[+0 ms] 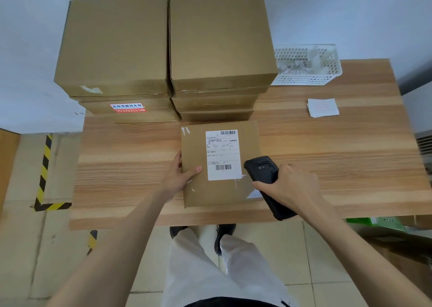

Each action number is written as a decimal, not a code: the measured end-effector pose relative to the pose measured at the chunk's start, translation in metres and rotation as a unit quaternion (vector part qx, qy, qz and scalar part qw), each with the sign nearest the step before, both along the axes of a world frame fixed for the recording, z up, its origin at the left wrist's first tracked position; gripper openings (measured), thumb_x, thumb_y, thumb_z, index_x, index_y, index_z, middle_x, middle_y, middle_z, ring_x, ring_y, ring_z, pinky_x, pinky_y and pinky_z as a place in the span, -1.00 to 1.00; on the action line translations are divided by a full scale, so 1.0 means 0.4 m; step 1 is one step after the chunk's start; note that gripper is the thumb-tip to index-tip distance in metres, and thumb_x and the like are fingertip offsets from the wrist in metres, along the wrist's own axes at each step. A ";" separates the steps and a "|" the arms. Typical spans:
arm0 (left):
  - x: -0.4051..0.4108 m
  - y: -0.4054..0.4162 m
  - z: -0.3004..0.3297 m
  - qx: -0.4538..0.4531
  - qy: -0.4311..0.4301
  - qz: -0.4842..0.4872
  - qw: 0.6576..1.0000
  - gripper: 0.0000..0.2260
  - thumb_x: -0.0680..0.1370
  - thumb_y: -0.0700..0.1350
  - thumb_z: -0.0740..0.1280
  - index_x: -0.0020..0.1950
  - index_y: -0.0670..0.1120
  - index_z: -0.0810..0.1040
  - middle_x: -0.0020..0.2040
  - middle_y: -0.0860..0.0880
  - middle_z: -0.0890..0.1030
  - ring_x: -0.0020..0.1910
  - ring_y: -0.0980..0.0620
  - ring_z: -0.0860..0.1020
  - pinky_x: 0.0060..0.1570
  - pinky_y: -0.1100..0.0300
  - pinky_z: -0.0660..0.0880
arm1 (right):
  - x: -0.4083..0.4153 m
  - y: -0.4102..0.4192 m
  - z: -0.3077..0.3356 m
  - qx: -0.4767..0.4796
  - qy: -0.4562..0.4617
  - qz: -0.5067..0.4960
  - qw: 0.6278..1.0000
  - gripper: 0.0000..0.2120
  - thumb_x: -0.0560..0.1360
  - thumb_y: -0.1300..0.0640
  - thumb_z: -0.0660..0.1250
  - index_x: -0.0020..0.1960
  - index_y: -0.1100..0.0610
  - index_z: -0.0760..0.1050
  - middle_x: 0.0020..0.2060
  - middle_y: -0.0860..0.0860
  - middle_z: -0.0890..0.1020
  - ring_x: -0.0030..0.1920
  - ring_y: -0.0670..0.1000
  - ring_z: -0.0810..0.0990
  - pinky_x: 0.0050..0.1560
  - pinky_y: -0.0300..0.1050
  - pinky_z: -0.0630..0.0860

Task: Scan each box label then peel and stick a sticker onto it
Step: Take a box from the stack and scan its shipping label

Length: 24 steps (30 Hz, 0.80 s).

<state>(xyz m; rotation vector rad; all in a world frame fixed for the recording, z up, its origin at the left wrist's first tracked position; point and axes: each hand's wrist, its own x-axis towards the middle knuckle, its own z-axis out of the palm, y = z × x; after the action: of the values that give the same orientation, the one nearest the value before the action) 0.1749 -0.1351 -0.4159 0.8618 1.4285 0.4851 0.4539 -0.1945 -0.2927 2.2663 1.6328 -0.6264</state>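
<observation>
Wood-grain table (pixel 327 157) carries two stacks of brown cardboard boxes along its far edge, left stack (pixel 114 49) and right stack (pixel 219 42), standing side by side and touching. A red-and-white warning sticker (pixel 127 108) is fixed to the front of a lower box in the left stack. Behind the right stack, at the far right of the table, sits a white perforated plastic basket (pixel 311 73) holding scraps of paper or film. A small pile of white sticker sheets (pixel 323 107) lies well apart to the right.

Single flat cardboard box (pixel 210 190) lies near the front edge of the table, just in front of the stacks. A white shipping label (pixel 223 155) with barcodes at top and bottom is stuck on its upper face; tape remnants show at its corners. Left hand (pixel 181 176) grips the box's left edge, thumb on top. Right hand (pixel 292 187) is wrapped around a black handheld scanner (pixel 266 173), whose head sits over the box's right side, just beside the label.
</observation>
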 end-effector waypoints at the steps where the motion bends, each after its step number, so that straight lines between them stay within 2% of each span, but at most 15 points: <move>1: -0.002 0.000 -0.004 -0.001 -0.001 0.000 1.000 -0.28 0.52 -0.15 0.51 0.59 0.07 0.22 0.37 -0.01 0.52 0.18 0.14 0.57 -0.17 0.39 0.58 | 0.017 -0.002 -0.015 0.005 0.003 -0.018 1.000 -0.45 0.39 -0.41 0.30 -0.25 0.09 0.32 -0.28 -0.03 0.49 -0.27 0.06 0.53 -0.29 -0.10 0.35; 5: -0.007 0.001 -0.018 -0.005 0.005 -0.003 1.000 -0.25 0.51 -0.10 0.52 0.60 0.10 0.20 0.38 -0.01 0.53 0.24 0.07 0.57 -0.11 0.37 0.58 | 0.097 -0.007 -0.109 0.028 0.007 -0.102 0.994 -0.42 0.42 -0.38 0.33 -0.10 0.17 0.36 -0.13 0.06 0.50 -0.20 0.12 0.53 -0.24 -0.06 0.43; 8: -0.007 0.000 -0.021 0.003 0.015 -0.008 1.000 -0.26 0.52 -0.11 0.51 0.60 0.09 0.20 0.35 0.01 0.53 0.19 0.14 0.56 -0.16 0.40 0.57 | 0.132 -0.004 -0.194 0.025 0.023 -0.143 0.989 -0.42 0.43 -0.31 0.37 -0.02 0.22 0.38 -0.08 0.10 0.47 -0.15 0.16 0.54 -0.17 -0.01 0.52; 11: -0.011 0.000 -0.026 0.006 0.028 -0.018 0.999 -0.27 0.54 -0.10 0.50 0.60 0.07 0.19 0.35 0.04 0.52 0.17 0.21 0.53 -0.18 0.43 0.56 | 0.144 0.005 -0.269 0.016 0.025 -0.175 0.984 -0.30 0.43 -0.31 0.38 0.15 0.32 0.37 -0.05 0.12 0.44 -0.12 0.18 0.53 -0.18 0.00 0.49; 14: -0.016 0.010 -0.019 0.009 0.043 -0.045 0.998 -0.28 0.54 -0.07 0.50 0.59 0.07 0.19 0.33 0.08 0.52 0.21 0.21 0.53 -0.14 0.39 0.57 | 0.147 0.012 -0.326 0.004 0.023 -0.186 0.982 -0.24 0.43 -0.33 0.38 0.21 0.34 0.37 -0.08 0.11 0.38 -0.13 0.18 0.50 -0.21 0.00 0.46; 16: -0.023 0.016 -0.016 0.007 0.066 -0.064 0.996 -0.31 0.53 -0.06 0.51 0.55 0.06 0.23 0.26 0.13 0.53 0.13 0.29 0.53 -0.10 0.39 0.56 | 0.145 0.015 -0.351 -0.008 0.014 -0.186 0.982 -0.21 0.43 -0.35 0.38 0.23 0.35 0.39 -0.09 0.13 0.39 -0.06 0.22 0.57 -0.17 0.04 0.53; 18: -0.022 0.026 -0.011 0.007 0.097 -0.084 0.992 -0.33 0.51 -0.03 0.53 0.52 0.04 0.28 0.23 0.13 0.57 0.12 0.26 0.56 -0.01 0.29 0.60 | 0.142 0.015 -0.365 -0.016 0.007 -0.181 0.983 -0.18 0.43 -0.37 0.36 0.24 0.37 0.39 -0.03 0.18 0.46 -0.03 0.24 0.58 -0.10 0.09 0.59; 19: -0.017 0.030 -0.001 0.002 0.106 -0.087 0.991 -0.34 0.48 0.02 0.54 0.50 0.04 0.30 0.25 0.10 0.58 0.17 0.16 0.58 0.04 0.18 0.62 | 0.143 0.017 -0.370 -0.021 0.006 -0.180 0.983 -0.17 0.44 -0.38 0.35 0.25 0.37 0.39 0.00 0.21 0.50 -0.02 0.24 0.59 -0.08 0.10 0.59; 21: -0.010 0.038 0.019 0.031 0.196 -0.126 0.972 -0.28 0.43 0.15 0.53 0.48 0.01 0.29 0.35 0.01 0.52 0.33 -0.05 0.51 0.18 -0.06 0.57 | 0.151 0.031 -0.362 -0.040 -0.003 -0.172 0.984 -0.15 0.43 -0.41 0.32 0.25 0.37 0.41 0.04 0.22 0.54 0.00 0.24 0.60 -0.09 0.07 0.58; 22: -0.004 0.040 0.029 0.063 0.270 -0.157 0.948 -0.22 0.43 0.18 0.51 0.52 -0.03 0.24 0.42 -0.05 0.44 0.40 -0.11 0.43 0.27 -0.13 0.49 | 0.161 0.040 -0.355 -0.049 -0.009 -0.162 0.986 -0.15 0.43 -0.43 0.31 0.25 0.35 0.43 0.05 0.22 0.56 0.00 0.23 0.60 -0.11 0.03 0.56; 24: 0.019 0.047 0.056 0.144 0.379 -0.194 0.893 -0.21 0.49 0.16 0.45 0.59 -0.10 0.19 0.53 -0.12 0.29 0.50 -0.15 0.27 0.40 -0.11 0.33 | 0.189 0.063 -0.338 -0.047 -0.012 -0.149 0.988 -0.18 0.43 -0.46 0.28 0.23 0.29 0.49 0.05 0.18 0.60 0.02 0.22 0.62 -0.16 -0.01 0.51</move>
<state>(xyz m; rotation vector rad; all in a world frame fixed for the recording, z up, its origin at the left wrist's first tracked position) 0.1826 -0.1164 -0.3933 1.6619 1.8384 0.0301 0.5296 -0.1692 -0.4278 2.4571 1.2331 -0.7260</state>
